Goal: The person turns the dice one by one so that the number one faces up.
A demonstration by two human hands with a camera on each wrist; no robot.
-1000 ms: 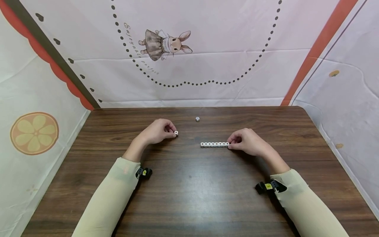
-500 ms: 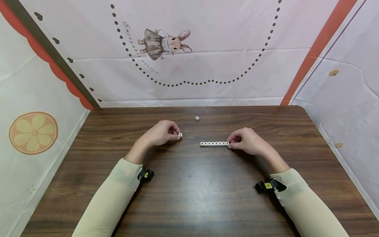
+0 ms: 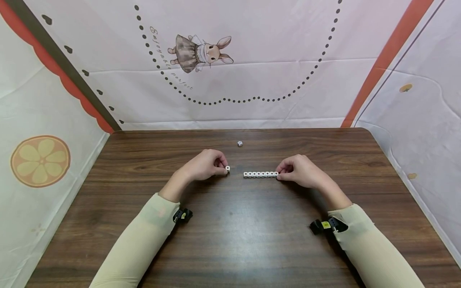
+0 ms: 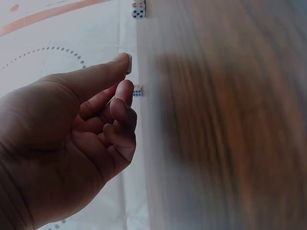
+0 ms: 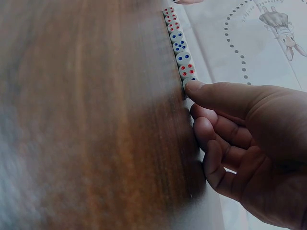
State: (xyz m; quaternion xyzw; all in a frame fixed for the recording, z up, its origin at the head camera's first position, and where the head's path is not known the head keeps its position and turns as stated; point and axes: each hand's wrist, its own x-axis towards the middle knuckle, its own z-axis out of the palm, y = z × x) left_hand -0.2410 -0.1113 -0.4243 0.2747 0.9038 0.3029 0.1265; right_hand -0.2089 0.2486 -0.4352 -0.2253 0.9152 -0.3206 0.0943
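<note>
My left hand (image 3: 207,165) pinches a single white die (image 3: 228,169) between thumb and forefinger, just left of a straight row of dice (image 3: 258,175). A gap separates this die from the row. In the left wrist view, the thumb covers most of the held die (image 4: 129,64). At the row's right end, my right hand (image 3: 301,172) holds the last die with thumb and fingers. The right wrist view shows the dice (image 5: 180,46) lined up touching, with red and blue pips; the thumb partly hides the nearest die (image 5: 188,82).
A lone die (image 3: 239,143) lies farther back on the brown wooden table (image 3: 230,240), near its far edge. A printed cloth (image 3: 266,48) with a rabbit picture hangs behind the table, and more cloth stands at both sides.
My left hand has carried its die to the right and slightly nearer to me, closing in on the row. The right hand and the row have stayed in place.
</note>
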